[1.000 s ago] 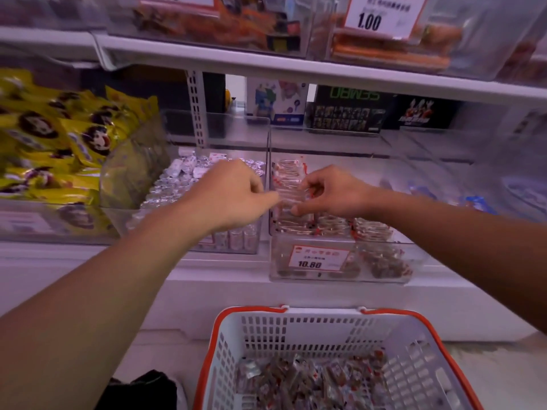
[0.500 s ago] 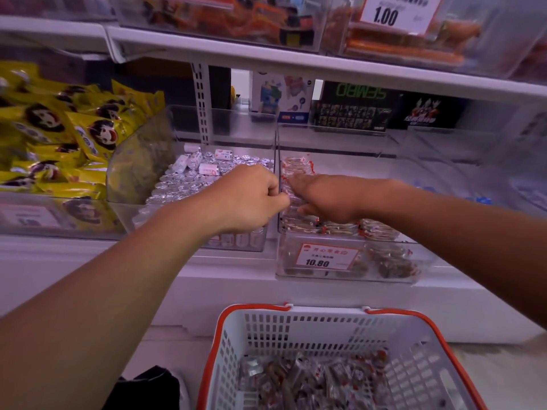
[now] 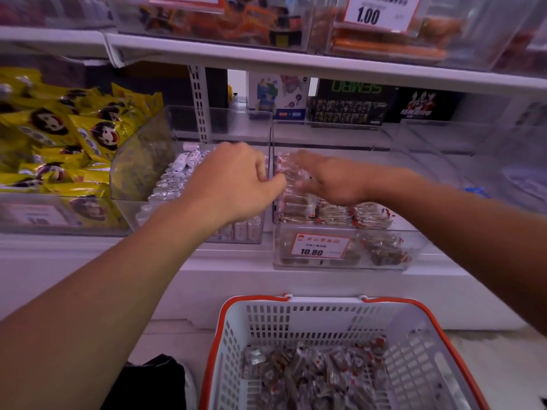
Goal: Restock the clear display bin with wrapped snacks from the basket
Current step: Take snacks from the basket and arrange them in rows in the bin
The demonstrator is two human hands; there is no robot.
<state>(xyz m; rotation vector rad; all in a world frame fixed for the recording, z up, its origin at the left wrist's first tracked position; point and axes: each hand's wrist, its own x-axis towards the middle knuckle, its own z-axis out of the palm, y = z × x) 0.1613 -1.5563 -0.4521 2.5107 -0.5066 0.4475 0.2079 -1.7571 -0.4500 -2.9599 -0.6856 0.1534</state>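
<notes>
Yellow snack bags (image 3: 59, 134) fill the neighbouring bin as a person's left hand (image 3: 233, 184), fingers curled, pinches wrapped snacks (image 3: 291, 176) at the clear display bin (image 3: 340, 261). The right hand (image 3: 331, 180) lies flat, fingers extended, pressing the row down. The step looks like settling packets in place; next, likely, a reach down to the basket (image 3: 296, 318), where more wait.

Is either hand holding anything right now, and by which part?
The left hand pinches a wrapped snack by its near end over the clear bin. The right hand lies flat on the snacks, gripping nothing visible.
</notes>
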